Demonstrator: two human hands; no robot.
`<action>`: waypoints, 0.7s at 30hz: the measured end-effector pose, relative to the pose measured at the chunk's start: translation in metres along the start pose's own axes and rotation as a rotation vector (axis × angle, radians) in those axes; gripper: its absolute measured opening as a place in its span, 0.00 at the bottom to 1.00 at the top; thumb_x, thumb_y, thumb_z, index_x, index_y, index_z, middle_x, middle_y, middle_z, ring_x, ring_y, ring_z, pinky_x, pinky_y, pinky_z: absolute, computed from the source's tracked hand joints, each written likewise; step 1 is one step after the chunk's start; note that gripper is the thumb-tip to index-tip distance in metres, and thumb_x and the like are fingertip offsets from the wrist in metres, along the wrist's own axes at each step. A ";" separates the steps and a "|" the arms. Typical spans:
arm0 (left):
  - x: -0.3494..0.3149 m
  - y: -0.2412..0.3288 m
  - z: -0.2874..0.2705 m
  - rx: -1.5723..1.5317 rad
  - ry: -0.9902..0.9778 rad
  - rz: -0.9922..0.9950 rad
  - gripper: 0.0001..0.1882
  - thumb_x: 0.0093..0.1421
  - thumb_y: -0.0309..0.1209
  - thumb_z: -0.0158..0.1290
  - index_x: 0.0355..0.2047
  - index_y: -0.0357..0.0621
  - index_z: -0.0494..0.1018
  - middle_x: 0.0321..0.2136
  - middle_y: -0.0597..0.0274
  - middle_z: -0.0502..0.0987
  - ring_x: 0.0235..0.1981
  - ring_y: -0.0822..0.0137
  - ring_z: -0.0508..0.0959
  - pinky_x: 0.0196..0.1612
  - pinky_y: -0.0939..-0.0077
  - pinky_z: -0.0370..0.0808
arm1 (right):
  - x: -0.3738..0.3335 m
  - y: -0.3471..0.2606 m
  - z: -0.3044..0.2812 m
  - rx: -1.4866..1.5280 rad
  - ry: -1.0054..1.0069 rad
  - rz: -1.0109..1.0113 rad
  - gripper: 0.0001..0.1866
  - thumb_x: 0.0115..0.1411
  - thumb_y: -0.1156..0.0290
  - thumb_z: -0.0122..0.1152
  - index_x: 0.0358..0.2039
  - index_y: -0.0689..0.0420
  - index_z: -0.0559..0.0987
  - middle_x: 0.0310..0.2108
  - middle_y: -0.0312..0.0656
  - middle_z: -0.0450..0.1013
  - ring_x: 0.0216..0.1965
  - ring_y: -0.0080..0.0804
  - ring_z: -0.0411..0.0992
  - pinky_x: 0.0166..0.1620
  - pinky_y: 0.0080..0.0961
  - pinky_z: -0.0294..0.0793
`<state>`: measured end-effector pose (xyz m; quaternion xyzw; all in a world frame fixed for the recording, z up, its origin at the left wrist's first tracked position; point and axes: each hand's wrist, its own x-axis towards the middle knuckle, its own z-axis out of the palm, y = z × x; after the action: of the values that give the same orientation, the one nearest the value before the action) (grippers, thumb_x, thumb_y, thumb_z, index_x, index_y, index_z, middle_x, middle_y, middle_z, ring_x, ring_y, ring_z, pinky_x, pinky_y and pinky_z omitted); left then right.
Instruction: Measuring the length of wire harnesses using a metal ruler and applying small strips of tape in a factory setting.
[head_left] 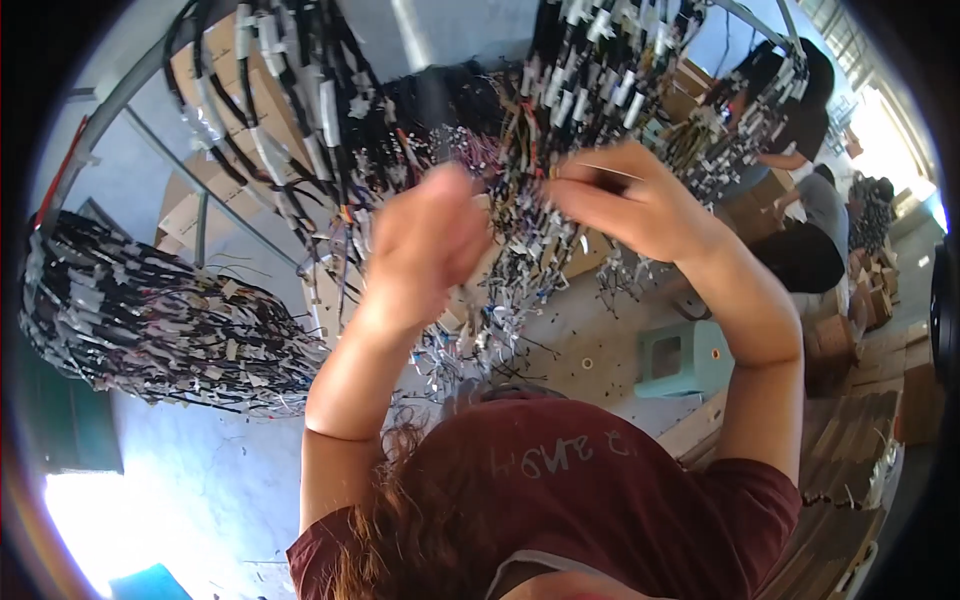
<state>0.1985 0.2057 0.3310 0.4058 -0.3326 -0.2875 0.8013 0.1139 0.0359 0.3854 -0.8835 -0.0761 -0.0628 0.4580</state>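
So the thing to look at is the tagged wire-harness bundle hanging in the middle: it sits just beyond the fingers and partly behind them, its long axis running from the top of the view down toward the person's chest. The right hand looks nearer, fingertips pointing left across the strands, thumb side and fingers close together at the tips with a gap behind; can't tell if a wire's pinched in there. The left hand is off to the bundle's left, fingers curled but super blurry, so no idea if it's gripping anything. Stuff that's kinda in the way: loose strands everywhere, plus the left hanging harness close by. Farther out there's a metal rack, a heaped cable bundle, a green stool and a seated co-worker.
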 end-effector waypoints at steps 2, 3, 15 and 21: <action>-0.009 0.015 -0.027 -0.180 -0.120 0.141 0.20 0.58 0.44 0.35 0.11 0.54 0.51 0.06 0.79 0.49 0.06 0.84 0.46 0.09 0.85 0.41 | -0.046 0.057 -0.026 0.071 0.358 0.285 0.12 0.51 0.65 0.53 0.16 0.58 0.69 0.11 0.28 0.58 0.16 0.14 0.55 0.19 0.16 0.52; 0.004 0.008 -0.024 -0.006 0.004 0.075 0.23 0.59 0.45 0.33 0.10 0.49 0.53 0.07 0.74 0.51 0.07 0.80 0.51 0.10 0.84 0.45 | -0.059 0.072 -0.010 0.101 0.564 0.260 0.11 0.49 0.64 0.54 0.18 0.58 0.71 0.11 0.29 0.59 0.14 0.14 0.56 0.19 0.15 0.53; 0.028 -0.003 0.020 0.050 -0.097 0.014 0.25 0.59 0.45 0.31 0.44 0.35 0.64 0.46 0.59 0.63 0.45 0.69 0.64 0.46 0.75 0.58 | -0.017 0.037 0.030 0.291 0.207 0.006 0.13 0.48 0.63 0.56 0.31 0.58 0.73 0.18 0.28 0.64 0.18 0.14 0.58 0.22 0.12 0.56; 0.022 0.013 0.011 0.476 -0.194 0.072 0.24 0.60 0.42 0.32 0.42 0.32 0.65 0.44 0.58 0.65 0.39 0.67 0.66 0.46 0.75 0.60 | -0.005 0.030 0.047 0.541 0.131 -0.034 0.09 0.48 0.70 0.58 0.25 0.60 0.69 0.19 0.30 0.62 0.21 0.15 0.57 0.24 0.14 0.57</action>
<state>0.2064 0.1910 0.3540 0.5412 -0.4804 -0.2100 0.6574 0.1170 0.0569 0.3334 -0.7216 -0.0749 -0.1049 0.6802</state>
